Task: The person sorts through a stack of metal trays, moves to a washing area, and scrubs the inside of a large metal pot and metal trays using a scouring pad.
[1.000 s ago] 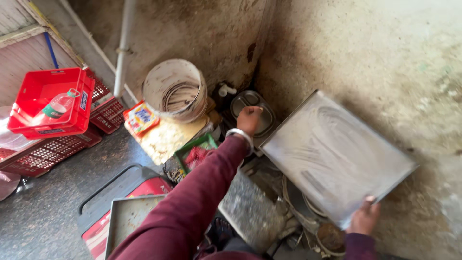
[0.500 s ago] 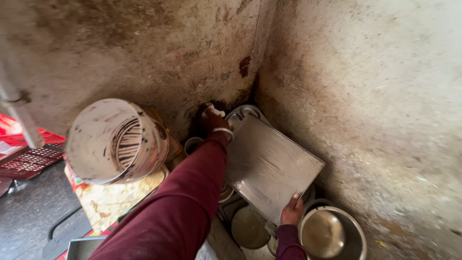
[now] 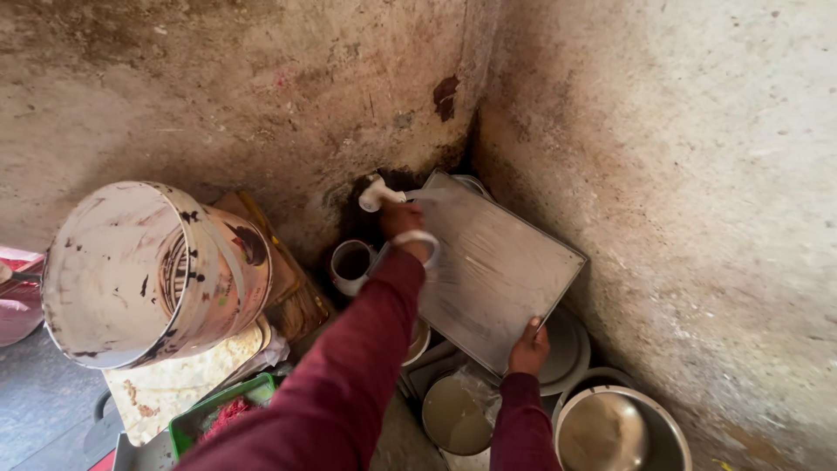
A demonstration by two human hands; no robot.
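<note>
We wear a long-sleeved maroon garment; both sleeves reach the wrists. The left hand [image 3: 399,218] carries a white bangle at the wrist, just above the cuff. The right hand [image 3: 528,347] is bare, with its cuff gathered close at the wrist.

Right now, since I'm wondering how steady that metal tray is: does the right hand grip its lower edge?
Yes, the right hand grips the lower edge of the tilted metal tray, while the left hand reaches toward the white tap.

grey metal tray [image 3: 493,266], white black-flecked bucket [image 3: 148,270], maroon sleeves [image 3: 349,384].
</note>
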